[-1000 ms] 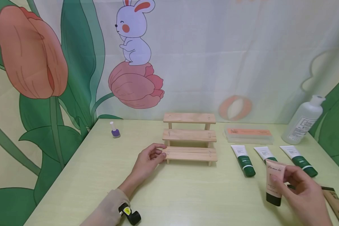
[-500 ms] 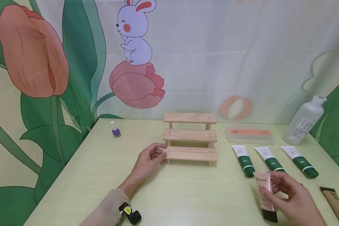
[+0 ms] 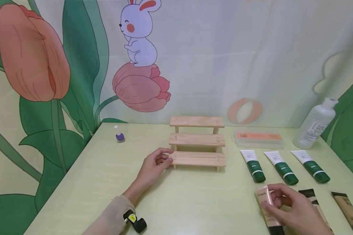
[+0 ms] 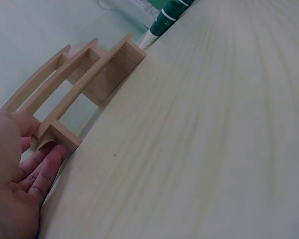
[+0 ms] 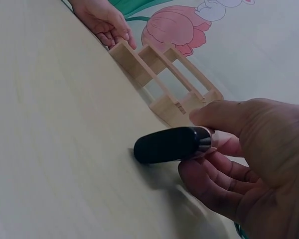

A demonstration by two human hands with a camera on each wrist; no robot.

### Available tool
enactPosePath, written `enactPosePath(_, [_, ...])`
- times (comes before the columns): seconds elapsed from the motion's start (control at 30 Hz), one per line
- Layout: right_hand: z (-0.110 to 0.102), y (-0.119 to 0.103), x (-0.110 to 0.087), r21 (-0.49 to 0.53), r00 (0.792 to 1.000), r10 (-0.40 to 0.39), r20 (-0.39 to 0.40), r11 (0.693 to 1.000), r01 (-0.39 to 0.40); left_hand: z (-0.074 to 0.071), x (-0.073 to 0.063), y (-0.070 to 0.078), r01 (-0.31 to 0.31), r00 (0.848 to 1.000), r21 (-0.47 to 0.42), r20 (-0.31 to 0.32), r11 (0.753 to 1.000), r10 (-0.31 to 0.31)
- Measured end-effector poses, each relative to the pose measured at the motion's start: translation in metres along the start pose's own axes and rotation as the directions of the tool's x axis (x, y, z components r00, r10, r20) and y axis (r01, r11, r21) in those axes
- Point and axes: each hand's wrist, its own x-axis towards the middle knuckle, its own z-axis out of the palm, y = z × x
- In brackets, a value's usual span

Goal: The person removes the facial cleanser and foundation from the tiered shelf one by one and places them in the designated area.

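Observation:
A three-step wooden display stand (image 3: 197, 139) stands at the back middle of the table. My left hand (image 3: 153, 164) grips the left end of its lowest step; in the left wrist view the thumb lies over the board and the fingers (image 4: 47, 167) curl beneath it. At the front right, my right hand (image 3: 297, 209) pinches a pink squeeze tube (image 3: 266, 202) between thumb and fingers. Its black cap (image 5: 167, 144) points down toward the front of the table, close over the surface. The head view cuts off the cap's lower end.
Three green-and-white tubes (image 3: 285, 168) lie in a row behind my right hand. Two black-ended tubes, one brown (image 3: 348, 210), lie at the front right. Farther back are a clear plastic case (image 3: 259, 138) and a white bottle (image 3: 314, 125). Purple nail polish (image 3: 119, 135) stands back left.
My right hand has carried the pink tube leftward and toward the front edge, uncovering the middle green tube and a black-ended tube. My left hand has stayed on the stand.

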Motion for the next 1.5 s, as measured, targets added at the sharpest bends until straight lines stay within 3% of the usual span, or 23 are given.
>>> enactPosePath(0.23, [0.003,0.004,0.001,0.007,1.000,0.003,0.007,1.000,-0.003,0.000,0.000,0.001,0.001,1.000,-0.005,0.000,1.000,-0.001])
enactPosePath(0.57, [0.001,0.005,0.006,-0.029,0.994,0.103,0.032,0.994,-0.102,-0.001,0.000,-0.001,0.001,1.000,-0.004,-0.002,1.000,-0.001])
enactPosePath(1.23, [-0.013,0.013,0.001,-0.047,0.997,0.082,0.012,0.996,-0.082,0.001,0.001,0.000,0.006,1.000,-0.007,0.007,1.000,-0.006])
enactPosePath(1.37, [-0.014,0.010,0.001,-0.100,0.999,0.038,-0.021,0.994,-0.040,0.001,0.002,-0.002,0.008,1.000,-0.008,0.010,1.000,-0.007])
enactPosePath(1.5, [-0.016,0.003,0.000,-0.166,0.990,-0.087,-0.107,0.984,0.069,0.001,0.000,-0.003,0.002,1.000,-0.014,-0.001,1.000,-0.002])
